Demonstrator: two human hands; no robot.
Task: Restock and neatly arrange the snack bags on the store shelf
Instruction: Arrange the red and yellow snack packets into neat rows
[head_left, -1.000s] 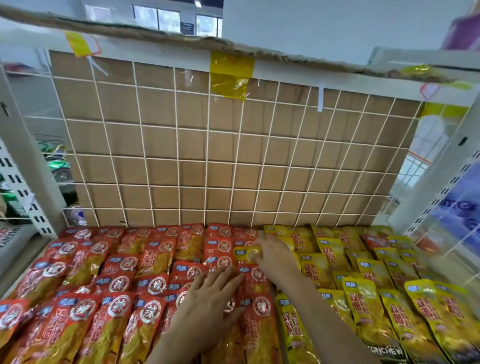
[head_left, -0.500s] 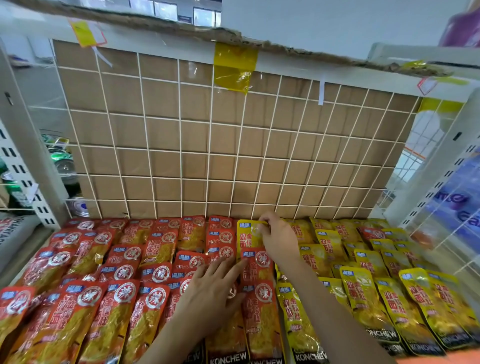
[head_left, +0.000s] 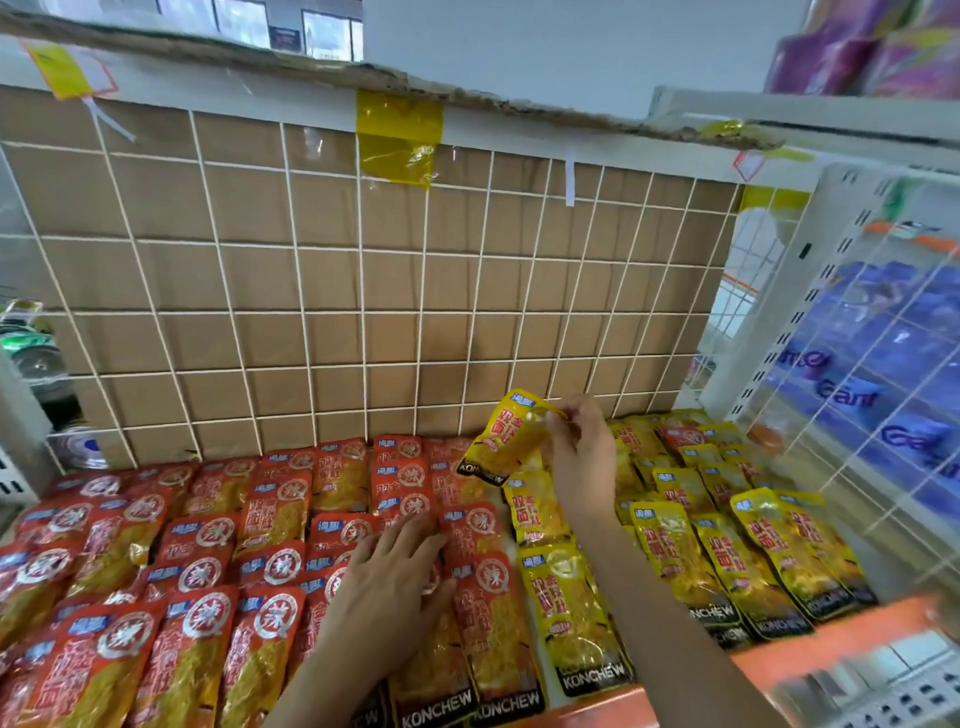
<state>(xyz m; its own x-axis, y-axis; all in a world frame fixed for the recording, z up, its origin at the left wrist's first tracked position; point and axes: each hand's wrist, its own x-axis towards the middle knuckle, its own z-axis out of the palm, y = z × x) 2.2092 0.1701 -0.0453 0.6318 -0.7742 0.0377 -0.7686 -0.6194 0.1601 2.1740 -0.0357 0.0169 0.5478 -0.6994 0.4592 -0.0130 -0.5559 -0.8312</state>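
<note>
Red snack bags (head_left: 197, 561) cover the left and middle of the shelf in overlapping rows. Yellow snack bags (head_left: 737, 561) fill the right side. My right hand (head_left: 582, 457) pinches the top corner of one yellow bag (head_left: 511, 436) and holds it tilted in the air above the seam between the red and yellow rows. My left hand (head_left: 387, 587) lies flat with spread fingers on the red bags near the middle front.
A white wire grid backed by cardboard (head_left: 363, 291) closes the back of the shelf. A white wire side panel (head_left: 852, 395) stands on the right with blue packs behind it. The orange front edge (head_left: 810, 644) runs along the lower right.
My right hand has lifted a yellow bag off the back of the red rows and raised it into the air. My left hand has stayed pressed on the red bags.
</note>
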